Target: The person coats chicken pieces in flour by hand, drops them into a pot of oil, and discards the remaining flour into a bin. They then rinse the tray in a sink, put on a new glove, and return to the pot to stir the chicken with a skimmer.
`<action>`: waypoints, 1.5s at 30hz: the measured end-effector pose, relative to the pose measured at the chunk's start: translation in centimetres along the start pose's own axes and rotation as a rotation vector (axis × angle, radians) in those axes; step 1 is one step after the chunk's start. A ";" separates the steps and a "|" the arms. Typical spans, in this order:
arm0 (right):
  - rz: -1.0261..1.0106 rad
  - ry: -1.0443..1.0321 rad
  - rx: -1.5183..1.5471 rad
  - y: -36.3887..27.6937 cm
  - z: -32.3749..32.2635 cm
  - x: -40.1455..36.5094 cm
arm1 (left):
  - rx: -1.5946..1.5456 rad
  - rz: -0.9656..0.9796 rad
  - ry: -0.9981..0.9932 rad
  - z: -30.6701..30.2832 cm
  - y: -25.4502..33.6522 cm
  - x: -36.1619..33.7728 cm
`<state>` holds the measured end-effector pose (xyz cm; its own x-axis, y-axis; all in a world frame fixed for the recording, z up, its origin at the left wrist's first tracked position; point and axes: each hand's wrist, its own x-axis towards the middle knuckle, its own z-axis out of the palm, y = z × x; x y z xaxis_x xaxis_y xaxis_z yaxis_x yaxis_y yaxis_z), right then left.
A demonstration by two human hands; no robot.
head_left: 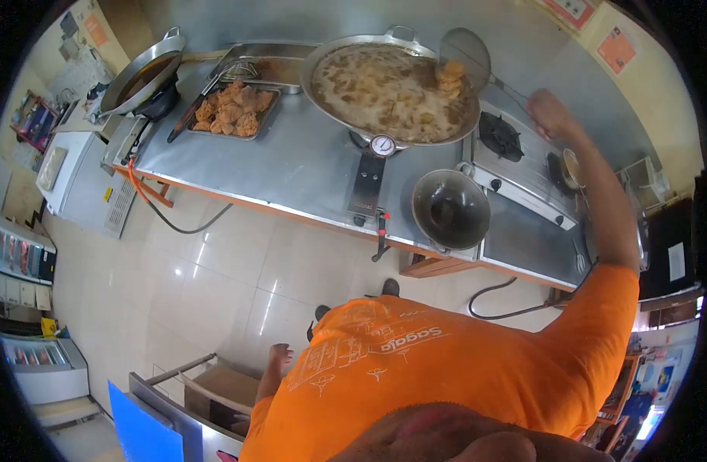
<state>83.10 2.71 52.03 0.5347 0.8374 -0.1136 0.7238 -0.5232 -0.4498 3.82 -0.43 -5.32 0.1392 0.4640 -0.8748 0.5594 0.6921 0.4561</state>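
My right hand (552,114) is closed around the long handle of a wire skimmer (467,50), reaching across from the right side. The skimmer's round mesh tilts at the right rim of a large wok (315,88) full of bubbling oil. Golden fried pieces (450,79) show at the mesh's lower edge, over the oil. Foam and more frying pieces cover the oil's surface. A dial thermometer (383,145) sits at the wok's front rim. My left hand (281,356) hangs low beside my body, away from the counter, fingers loosely apart and holding nothing.
On the steel counter (292,165) are a tray of fried chicken (234,109) with tongs (192,112), a smaller dark wok (450,209) and a gas burner (500,137). Another wok of oil (142,77) stands far left. A gas hose (185,229) hangs below the counter.
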 end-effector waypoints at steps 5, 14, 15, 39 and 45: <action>-0.165 0.000 -0.603 -2.8 0.1 5.7 | -0.039 0.065 0.003 -1.8 1.3 0.5; -0.027 -0.068 -0.716 -15.1 3.1 -1.0 | -0.006 -0.023 -0.046 -1.1 2.5 -0.4; -0.082 -0.054 -0.769 -14.6 2.9 -1.3 | 0.015 -0.059 -0.053 -0.8 2.7 -1.2; -0.380 0.273 -0.427 1.1 -0.3 -0.1 | -0.274 -0.073 -0.037 14.7 11.2 2.2; -0.321 0.243 -0.227 -1.6 1.2 -0.1 | -0.210 -0.079 -0.053 12.7 2.0 1.7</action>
<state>81.39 3.65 51.70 0.3346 0.9157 0.2225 0.9323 -0.2874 -0.2195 15.54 -5.24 -7.97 0.1474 0.3778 -0.9141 0.3885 0.8278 0.4047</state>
